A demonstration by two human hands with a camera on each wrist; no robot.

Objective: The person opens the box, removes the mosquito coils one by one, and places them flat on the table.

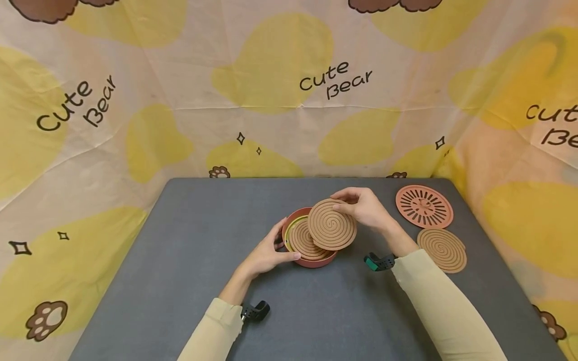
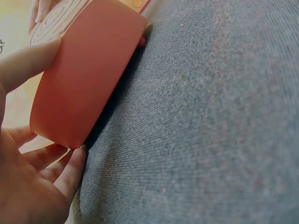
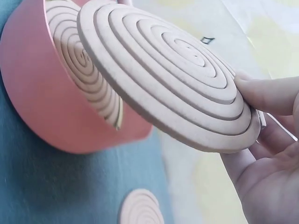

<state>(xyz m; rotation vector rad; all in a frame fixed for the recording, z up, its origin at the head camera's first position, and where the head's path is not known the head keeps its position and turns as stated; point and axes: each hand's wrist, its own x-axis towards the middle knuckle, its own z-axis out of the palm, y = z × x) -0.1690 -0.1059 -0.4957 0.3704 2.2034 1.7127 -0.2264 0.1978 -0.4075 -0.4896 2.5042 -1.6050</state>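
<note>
A brown spiral mosquito coil is pinched at its edge by my right hand, thumb on its upper face and fingers beneath. It is tilted over the right part of a round reddish tin, overlapping it in the head view. Inside the tin lies another mosquito coil, partly covered by the held one; it also shows in the right wrist view. My left hand grips the tin's left side, thumb at the near rim and fingers round the wall, as the left wrist view shows of the tin wall.
To the right on the dark grey table lie a round slotted reddish lid and, nearer, a loose mosquito coil beside my right forearm. A patterned cloth hangs behind the table and along its sides.
</note>
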